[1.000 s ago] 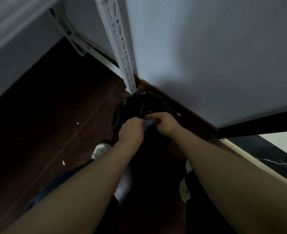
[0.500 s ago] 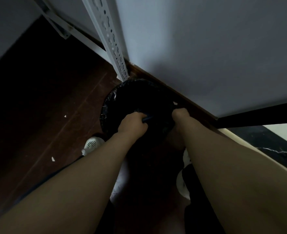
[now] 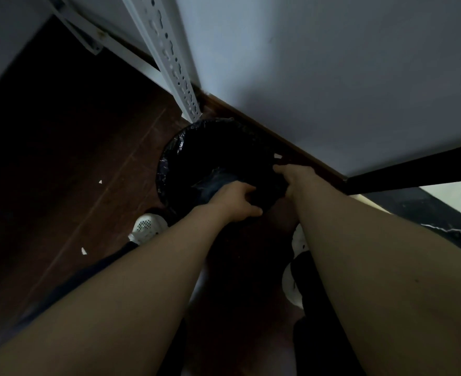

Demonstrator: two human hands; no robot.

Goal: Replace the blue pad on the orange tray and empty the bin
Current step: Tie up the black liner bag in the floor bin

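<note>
My left hand (image 3: 234, 202) bunches the soft, slippery black plastic liner (image 3: 213, 181) at 6 o'clock of the round black bin (image 3: 169, 156); right hand (image 3: 295, 177) at 3 o'clock, grip unclear.

The floor (image 3: 69, 164) is dark brown wooden planking, dim and shadowed toward the left. A round bin (image 3: 196, 147) with a black liner stands on it, close against the brown skirting board (image 3: 253, 118) at the foot of the pale wall. Just beside the bin's far rim, the foot of a white perforated metal upright (image 3: 175, 71) meets the floor. 3 small white scraps lie on the boards: 1 (image 3: 100, 182) left of the bin, 1 (image 3: 83, 251) nearer the camera, and 1 (image 3: 277, 156) by the skirting, just beside the bin's right rim. A white shoe (image 3: 146, 227) rests on the floor near the bin's near-left side.
</note>
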